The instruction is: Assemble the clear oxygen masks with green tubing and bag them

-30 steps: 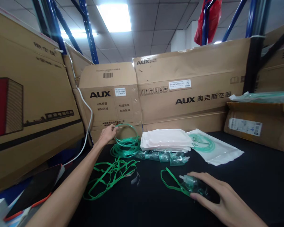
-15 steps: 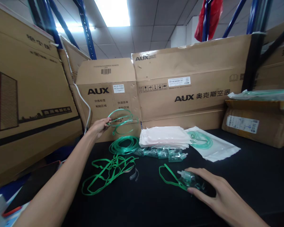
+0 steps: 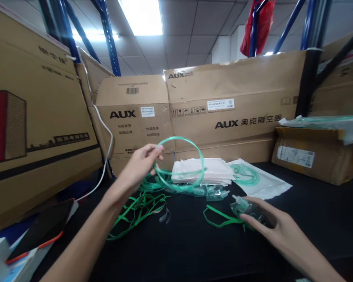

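Fingertips of the left hand (image 3: 141, 162) are pinching a coil of pale green tubing (image 3: 181, 164), holding it raised in the middle of the frame so its loop is hanging open in front of the cardboard boxes (image 3: 223, 113). The fingers are closed lightly round the tube, thumb against forefinger.

At lower right, the right hand (image 3: 270, 227) is lying curled over a clear oxygen mask (image 3: 247, 209) on the black table (image 3: 312, 219), gripping it, though how firmly is hard to tell because the palm is covering most of it. A green elastic strap (image 3: 219, 219) is trailing from the mask towards the left.

Beyond the hands, further coils of tubing (image 3: 153, 183) and a tangle of loose green straps (image 3: 135, 213) are lying at centre left. More clear masks (image 3: 211, 192) are sitting in front of a stack of white pouches (image 3: 202, 172), and one filled pouch (image 3: 259, 182) is lying to its right.

Judging by this, one tube and one mask are in hand but not yet joined, and most pieces are waiting loose.
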Motion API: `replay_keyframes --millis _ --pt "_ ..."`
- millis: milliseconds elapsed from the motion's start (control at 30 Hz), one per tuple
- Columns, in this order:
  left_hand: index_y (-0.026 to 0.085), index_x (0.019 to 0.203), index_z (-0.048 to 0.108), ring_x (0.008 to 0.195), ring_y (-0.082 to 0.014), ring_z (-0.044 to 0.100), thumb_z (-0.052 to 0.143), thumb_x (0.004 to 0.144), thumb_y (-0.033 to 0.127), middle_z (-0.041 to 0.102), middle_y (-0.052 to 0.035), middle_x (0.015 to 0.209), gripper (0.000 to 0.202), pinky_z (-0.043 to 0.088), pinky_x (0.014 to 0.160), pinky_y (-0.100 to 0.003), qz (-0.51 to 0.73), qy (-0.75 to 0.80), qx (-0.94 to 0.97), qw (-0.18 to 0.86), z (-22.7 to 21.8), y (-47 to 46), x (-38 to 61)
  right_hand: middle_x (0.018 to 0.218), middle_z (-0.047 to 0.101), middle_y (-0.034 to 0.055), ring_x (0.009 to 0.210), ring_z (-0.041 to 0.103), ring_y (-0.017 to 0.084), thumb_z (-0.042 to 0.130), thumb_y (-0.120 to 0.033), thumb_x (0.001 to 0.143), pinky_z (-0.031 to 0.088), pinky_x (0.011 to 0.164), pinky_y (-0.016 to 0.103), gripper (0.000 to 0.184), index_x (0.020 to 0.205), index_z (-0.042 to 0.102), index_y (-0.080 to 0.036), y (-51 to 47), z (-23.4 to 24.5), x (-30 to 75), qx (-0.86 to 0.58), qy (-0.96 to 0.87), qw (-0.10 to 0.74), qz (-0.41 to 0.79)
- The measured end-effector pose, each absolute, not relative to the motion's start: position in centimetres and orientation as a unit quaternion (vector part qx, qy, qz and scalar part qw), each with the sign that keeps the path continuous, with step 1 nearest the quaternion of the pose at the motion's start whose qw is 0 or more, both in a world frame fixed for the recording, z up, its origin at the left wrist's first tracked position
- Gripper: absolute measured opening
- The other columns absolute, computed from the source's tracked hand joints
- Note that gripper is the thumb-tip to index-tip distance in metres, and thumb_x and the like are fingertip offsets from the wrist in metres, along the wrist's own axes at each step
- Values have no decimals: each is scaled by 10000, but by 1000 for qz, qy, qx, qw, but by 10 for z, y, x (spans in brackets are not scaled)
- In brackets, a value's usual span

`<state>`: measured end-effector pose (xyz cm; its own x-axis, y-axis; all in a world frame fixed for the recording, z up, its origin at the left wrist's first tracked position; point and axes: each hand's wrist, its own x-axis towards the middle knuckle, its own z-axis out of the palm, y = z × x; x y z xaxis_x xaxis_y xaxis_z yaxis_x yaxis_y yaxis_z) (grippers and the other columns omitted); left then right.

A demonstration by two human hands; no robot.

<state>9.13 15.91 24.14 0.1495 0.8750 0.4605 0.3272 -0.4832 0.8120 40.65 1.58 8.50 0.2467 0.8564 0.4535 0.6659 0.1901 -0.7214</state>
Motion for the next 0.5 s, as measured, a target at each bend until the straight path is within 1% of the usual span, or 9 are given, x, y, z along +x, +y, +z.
replay_keyframes --millis 67,133,200,233,267,333,400,433,500 --pt "193 949 639 398 -62 518 568 996 462 680 11 836 282 382 366 -189 454 420 735 279 220 135 109 1102 819 53 919 783 309 719 -621 811 643 749 324 522 1173 756 -247 15 87 421 -642 -588 484 87" --pt "207 946 614 341 -69 521 509 1013 501 703 14 824 319 426 375 -212 410 418 761 280 195 116 123 1124 816 54 980 778 333 726 -634 785 645 786 352 541 1163 765 -249 15 89 435 -655 -583 474 83" --pt "215 943 626 332 -90 559 477 1021 505 726 11 829 335 514 454 -254 366 421 784 271 171 102 132 1130 816 52 1028 770 353 719 -650 779 646 804 379 556 1170 772 -259 14 90 446 -666 -590 447 90" --pt "216 936 652 355 -105 591 490 1016 497 738 1 842 335 564 540 -290 348 425 795 258 161 98 134 1130 817 51 1045 767 359 712 -655 784 646 813 393 563 1185 771 -263 14 90 451 -671 -595 432 94" --pt "216 944 683 424 -136 649 518 1002 490 750 -22 884 325 593 638 -331 336 431 803 238 152 95 134 1140 814 51 1067 760 365 705 -657 791 644 831 409 570 1203 767 -268 14 89 455 -676 -598 421 96" --pt "212 1025 734 691 -236 754 580 966 480 754 -87 1028 314 587 813 -412 324 441 815 193 139 93 131 1201 793 55 1129 734 379 694 -656 800 627 894 449 588 1240 754 -272 16 87 458 -682 -600 409 86" --pt "214 1139 738 961 -313 740 591 960 468 725 -120 1150 344 557 886 -447 319 442 823 159 134 91 124 1280 758 66 1202 695 388 684 -643 813 592 970 484 595 1277 735 -273 17 85 458 -681 -608 404 66" --pt "225 1169 732 1026 -318 721 574 974 455 718 -112 1165 341 550 895 -440 314 437 829 150 134 89 120 1300 746 72 1220 684 387 680 -630 823 576 994 493 593 1294 725 -273 18 84 456 -676 -615 402 57" --pt "266 1168 730 1019 -275 716 525 1020 414 715 -69 1139 293 550 886 -394 307 407 849 140 135 80 115 1316 738 77 1232 678 376 670 -602 850 560 1016 489 586 1335 697 -274 19 83 452 -666 -630 396 48"
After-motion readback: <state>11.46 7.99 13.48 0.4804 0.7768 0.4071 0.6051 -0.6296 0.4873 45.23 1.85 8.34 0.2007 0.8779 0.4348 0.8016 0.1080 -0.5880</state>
